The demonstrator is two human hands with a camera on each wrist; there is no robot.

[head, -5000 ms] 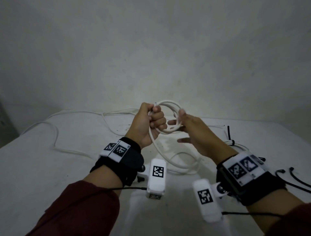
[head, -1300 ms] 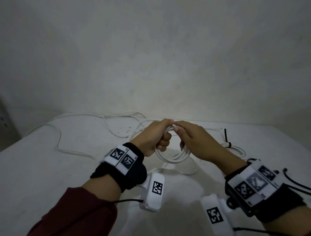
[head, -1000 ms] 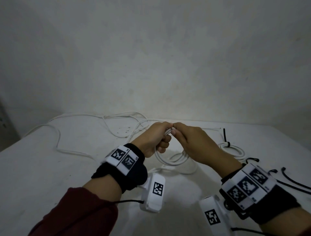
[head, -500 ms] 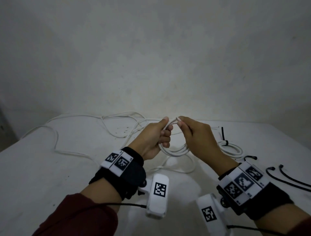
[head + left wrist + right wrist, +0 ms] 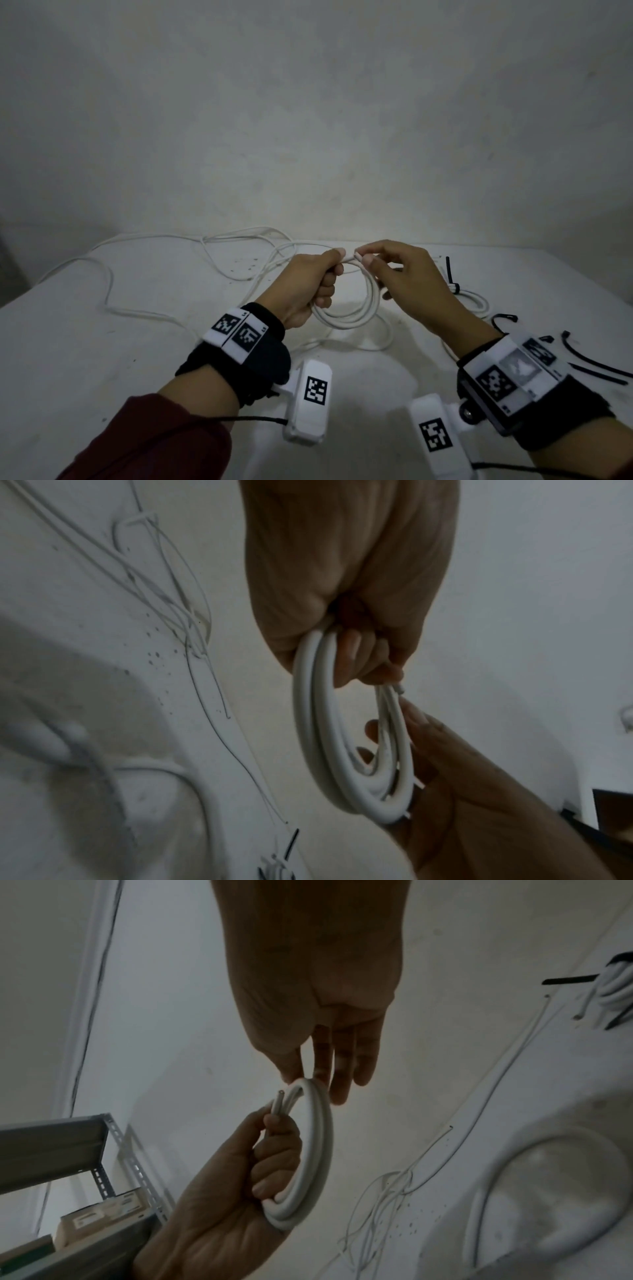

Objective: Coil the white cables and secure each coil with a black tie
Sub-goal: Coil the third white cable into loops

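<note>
A coil of white cable [image 5: 356, 317] hangs in the air above the table [image 5: 102, 342]. My left hand [image 5: 327, 277] grips the coil's left side in a fist, seen also in the left wrist view [image 5: 346, 653]. My right hand [image 5: 366, 262] pinches the coil's top, by the cable end, between thumb and forefinger. Its other fingers [image 5: 346, 1074] stay straight. The coil [image 5: 318, 1150] has several turns. A tied coil [image 5: 474, 303] with a black tie [image 5: 451, 274] lies on the table to the right.
Loose white cables [image 5: 239, 255] sprawl over the table's back and left. Another white loop [image 5: 385, 342] lies under the hands. Loose black ties [image 5: 589, 365] lie at the right edge. A metal shelf [image 5: 68, 1139] stands off to the left. A wall is close behind.
The trailing cable has been wound into the coil. In the last second both hands rose a little and my right hand shifted to pinching the coil's top near the cable end.
</note>
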